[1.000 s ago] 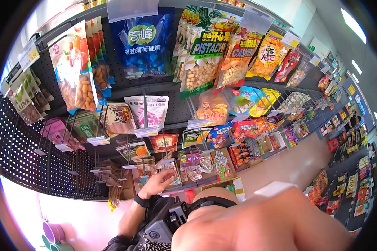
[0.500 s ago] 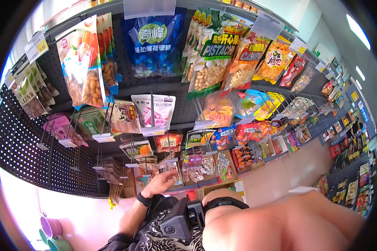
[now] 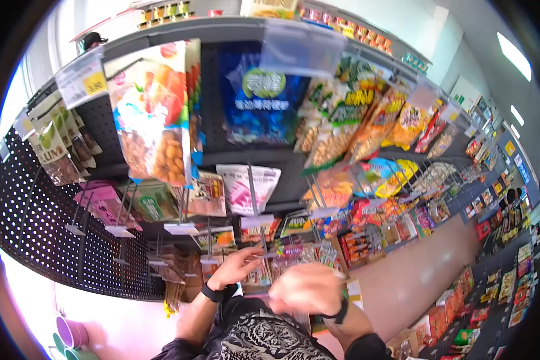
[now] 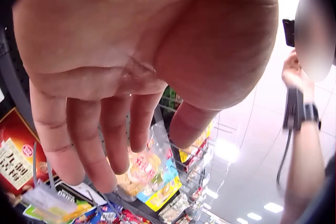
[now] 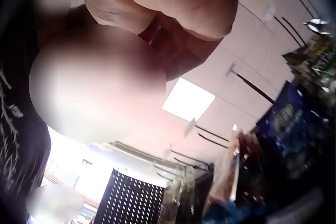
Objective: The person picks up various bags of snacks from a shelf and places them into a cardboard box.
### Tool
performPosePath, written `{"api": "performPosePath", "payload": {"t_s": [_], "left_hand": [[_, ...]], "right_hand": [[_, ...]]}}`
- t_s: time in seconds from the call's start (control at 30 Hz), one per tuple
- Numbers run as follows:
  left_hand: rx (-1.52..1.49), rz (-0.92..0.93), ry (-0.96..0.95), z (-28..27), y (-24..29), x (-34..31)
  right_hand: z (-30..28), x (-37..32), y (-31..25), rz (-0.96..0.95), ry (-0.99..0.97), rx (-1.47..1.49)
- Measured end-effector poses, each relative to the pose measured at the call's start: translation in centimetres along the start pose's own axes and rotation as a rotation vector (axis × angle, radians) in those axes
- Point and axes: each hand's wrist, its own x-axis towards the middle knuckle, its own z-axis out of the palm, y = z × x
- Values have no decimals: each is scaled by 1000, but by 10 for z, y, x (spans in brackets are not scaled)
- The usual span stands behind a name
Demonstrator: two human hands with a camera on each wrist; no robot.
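Note:
My left hand reaches out in front of the lower racks, its fingers spread a little and relaxed, holding nothing. In the left wrist view the palm of this hand shows, with snack bags beyond the fingertips. Beside it on the right, my right hand is blurred, with its fingers loosely curled and no object visible in it. The right wrist view shows that hand from below, partly hidden by a blurred patch. Nearest above the hands hangs a white and purple pouch.
Hanging on the upper rack are a nut bag, a blue candy bag and pistachio bags. Metal hooks with price tags stick out toward me. Black perforated board closes the left end. An aisle floor runs off right.
My right hand and arm, large and close at the lower right before, have come down beside my left hand. The head view has shifted, so the bags appear lower and farther right.

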Motion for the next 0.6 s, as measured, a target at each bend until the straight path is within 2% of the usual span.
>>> {"api": "performPosePath", "payload": {"t_s": [0.03, 0.07, 0.13, 0.2, 0.23, 0.27, 0.33, 0.37, 0.4, 0.43, 0.47, 0.53, 0.6], "left_hand": [[87, 51, 78, -12, 14, 5], [168, 94, 154, -21, 26, 7], [245, 57, 190, -33, -19, 31], [158, 156, 420, -42, -24, 52], [159, 90, 474, -46, -23, 60], [197, 167, 474, -56, -45, 73], [293, 188, 590, -59, -61, 82], [230, 198, 560, -60, -58, 84], [161, 208, 512, -61, -53, 82], [135, 167, 496, -65, -60, 84], [176, 176, 541, -64, -57, 85], [166, 222, 596, -76, -95, 98], [1, 230, 542, -74, -88, 95]], "right_hand": [[9, -35, 39, 258, -125, -28], [20, -73, 78, 596, -51, 53], [28, -109, 149, 903, 244, 3], [33, -102, 195, 1013, 531, 38], [42, -104, 226, 910, 508, -158], [51, -101, 250, 811, 486, -357], [51, -73, 257, 956, 340, -156], [57, -72, 270, 965, 357, -84], [50, -45, 245, 864, 306, -64], [65, -61, 277, 936, 411, -120], [70, -63, 278, 943, 445, -245], [77, -74, 273, 931, 459, -12], [77, -69, 238, 821, 626, 23]]}}
